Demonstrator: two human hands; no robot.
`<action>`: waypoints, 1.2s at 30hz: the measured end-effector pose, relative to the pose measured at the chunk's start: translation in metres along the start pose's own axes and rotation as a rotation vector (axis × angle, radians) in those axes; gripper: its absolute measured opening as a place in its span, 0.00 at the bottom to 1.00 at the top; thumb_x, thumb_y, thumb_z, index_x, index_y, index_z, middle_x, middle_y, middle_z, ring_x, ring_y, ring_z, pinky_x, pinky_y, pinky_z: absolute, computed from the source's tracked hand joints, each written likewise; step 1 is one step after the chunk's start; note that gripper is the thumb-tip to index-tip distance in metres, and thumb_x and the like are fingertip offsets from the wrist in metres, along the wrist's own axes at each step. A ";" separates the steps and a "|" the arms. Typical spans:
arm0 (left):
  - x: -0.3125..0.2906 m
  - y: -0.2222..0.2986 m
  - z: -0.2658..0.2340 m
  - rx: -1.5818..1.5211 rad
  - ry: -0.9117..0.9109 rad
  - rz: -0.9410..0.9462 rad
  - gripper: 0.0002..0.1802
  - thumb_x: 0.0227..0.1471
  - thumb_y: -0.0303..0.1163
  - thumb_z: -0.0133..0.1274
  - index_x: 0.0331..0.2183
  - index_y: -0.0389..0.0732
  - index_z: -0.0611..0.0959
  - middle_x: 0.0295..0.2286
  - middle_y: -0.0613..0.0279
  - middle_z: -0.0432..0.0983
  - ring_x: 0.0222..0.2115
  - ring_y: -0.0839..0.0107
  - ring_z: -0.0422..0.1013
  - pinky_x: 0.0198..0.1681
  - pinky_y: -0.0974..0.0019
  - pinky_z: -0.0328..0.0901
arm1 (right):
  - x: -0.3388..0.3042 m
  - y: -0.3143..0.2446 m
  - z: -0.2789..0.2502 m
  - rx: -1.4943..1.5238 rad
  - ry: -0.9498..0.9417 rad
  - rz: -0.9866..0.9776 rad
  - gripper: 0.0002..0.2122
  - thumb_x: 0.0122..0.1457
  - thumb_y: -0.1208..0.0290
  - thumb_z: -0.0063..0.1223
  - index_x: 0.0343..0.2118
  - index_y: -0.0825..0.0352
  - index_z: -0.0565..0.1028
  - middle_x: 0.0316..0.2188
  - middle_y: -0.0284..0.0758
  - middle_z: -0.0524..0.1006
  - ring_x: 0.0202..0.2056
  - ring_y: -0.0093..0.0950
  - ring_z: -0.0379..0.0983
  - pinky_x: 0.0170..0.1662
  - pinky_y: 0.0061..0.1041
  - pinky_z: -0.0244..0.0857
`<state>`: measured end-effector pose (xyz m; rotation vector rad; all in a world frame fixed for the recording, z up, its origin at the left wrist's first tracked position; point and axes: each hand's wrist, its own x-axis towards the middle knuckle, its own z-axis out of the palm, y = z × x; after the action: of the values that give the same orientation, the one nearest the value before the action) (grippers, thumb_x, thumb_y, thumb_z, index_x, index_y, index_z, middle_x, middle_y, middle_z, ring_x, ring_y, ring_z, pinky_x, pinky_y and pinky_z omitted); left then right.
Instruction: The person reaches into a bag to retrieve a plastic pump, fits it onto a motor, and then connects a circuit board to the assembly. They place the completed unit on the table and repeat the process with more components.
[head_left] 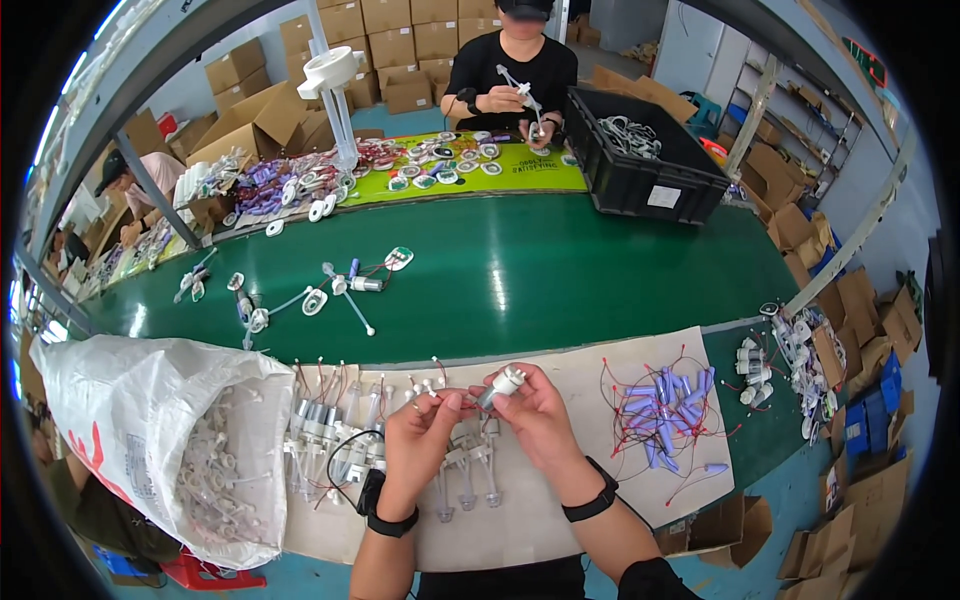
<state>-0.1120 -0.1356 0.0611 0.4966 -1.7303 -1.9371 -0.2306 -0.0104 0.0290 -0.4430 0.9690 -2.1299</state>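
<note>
The motor unit with a white cap point(508, 381) is held above the beige mat point(515, 530), gripped narrowly between the thumb and fingers of the right hand point(540, 418). Thin red wires point(472, 399) beside it are pinched by the left hand point(424, 435); where their ends go cannot be told. The step in hand is judged to be the handling of these wires, for which a steady right grip and a fine left pinch seem called for next. Beneath the hands, clear-stemmed parts point(466, 482) are laid out; a row of silver-and-white units point(322, 425) and a white sack point(125, 395) are set leftward. Purple cylinders point(665, 412) are heaped rightward, their tangled leads likely to snag. Beyond, loose assemblies point(367, 284) are spread across the green surface point(480, 245), and a part is held by a co-worker point(510, 70) beside a black crate point(650, 190).
</note>
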 end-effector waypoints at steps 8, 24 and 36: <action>0.003 -0.007 -0.002 0.011 0.106 -0.001 0.13 0.63 0.31 0.51 0.41 0.30 0.81 0.35 0.56 0.81 0.35 0.71 0.78 0.43 0.68 0.71 | 0.001 -0.002 0.002 0.015 0.004 -0.048 0.17 0.59 0.84 0.53 0.49 0.66 0.65 0.47 0.40 0.73 0.55 0.43 0.70 0.57 0.41 0.66; 0.004 -0.010 -0.007 -0.032 0.198 -0.011 0.13 0.61 0.33 0.55 0.39 0.31 0.82 0.34 0.58 0.81 0.33 0.75 0.77 0.40 0.73 0.69 | 0.001 -0.001 0.001 0.022 0.024 -0.092 0.16 0.58 0.86 0.53 0.47 0.65 0.66 0.48 0.39 0.73 0.56 0.44 0.69 0.59 0.43 0.64; 0.003 -0.011 -0.013 -0.017 0.268 0.013 0.12 0.60 0.31 0.55 0.39 0.31 0.84 0.33 0.60 0.82 0.33 0.77 0.76 0.37 0.74 0.69 | 0.006 0.005 0.004 0.047 0.008 -0.093 0.17 0.58 0.85 0.54 0.48 0.64 0.66 0.47 0.40 0.73 0.55 0.45 0.70 0.58 0.43 0.65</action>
<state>-0.1083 -0.1470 0.0490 0.7026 -1.5412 -1.7827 -0.2301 -0.0191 0.0282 -0.4647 0.9170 -2.2342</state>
